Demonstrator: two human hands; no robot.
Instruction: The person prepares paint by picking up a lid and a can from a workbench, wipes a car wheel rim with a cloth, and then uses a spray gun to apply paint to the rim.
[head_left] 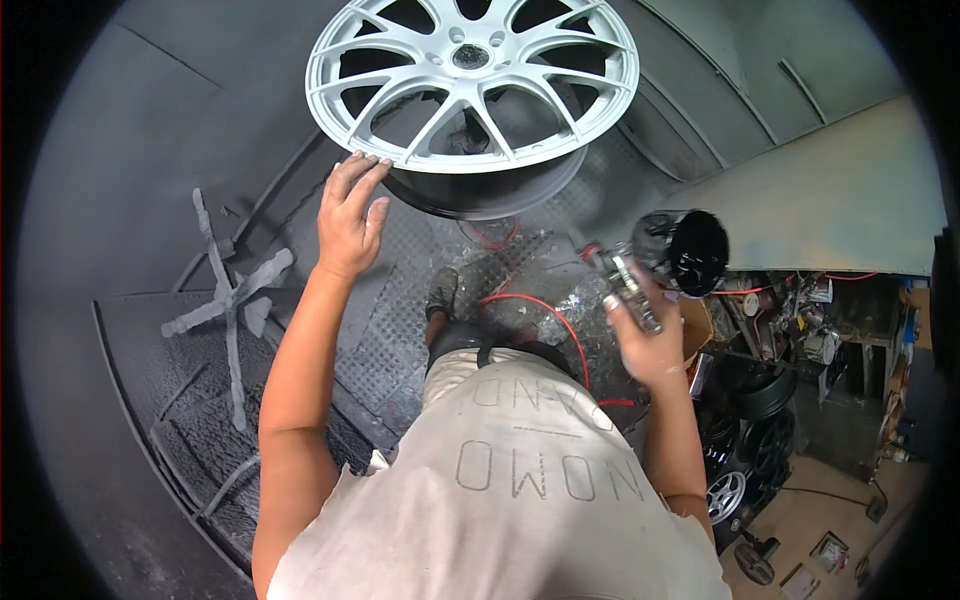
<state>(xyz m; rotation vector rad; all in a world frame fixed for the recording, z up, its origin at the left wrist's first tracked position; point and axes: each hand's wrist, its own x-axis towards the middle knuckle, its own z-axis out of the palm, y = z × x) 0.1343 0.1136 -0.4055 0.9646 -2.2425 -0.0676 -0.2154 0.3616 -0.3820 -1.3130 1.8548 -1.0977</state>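
Note:
A white multi-spoke car wheel rim (468, 92) is held up in front of me, its face turned upward and its dark barrel showing beneath. My left hand (350, 225) reaches to its near left edge. The fingers are stretched out, their tips at the edge, and the thumb stands apart. To the right of the rim and apart from it, my right hand (648, 345) grips a spray gun (628, 285). The gun's black cup (690, 252) faces partly toward me, and the gun is slightly blurred. Whatever carries the rim is mostly hidden.
A red hose (560, 315) curves over the patterned metal floor by my legs. At left stands a grey, crusted cross-shaped frame (228, 295). Lower right hold tyres (768, 398), another wheel (726, 496) and a fan (757, 560). A pale panel (820, 205) juts in from the right.

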